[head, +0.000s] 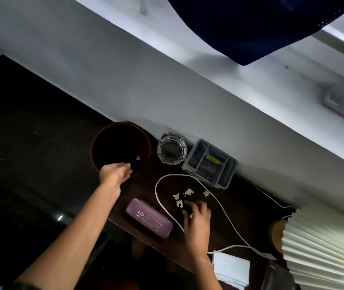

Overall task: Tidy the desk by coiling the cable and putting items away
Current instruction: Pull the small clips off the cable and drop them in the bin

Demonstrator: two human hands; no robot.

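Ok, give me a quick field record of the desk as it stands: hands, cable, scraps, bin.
left hand: fingers relaxed over the dark red round bin
right hand: fingers bent on torn white paper scraps, grip unclear
white cable: uncoiled, looped across the dark wooden desk
purple hard case: on the desk between the hands
grey organiser tray: by the wall, beside the clear glass ashtray

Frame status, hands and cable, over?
Left hand open over red bin. Right hand pinching paper scraps. White cable uncoiled across desk, looping round the scraps.
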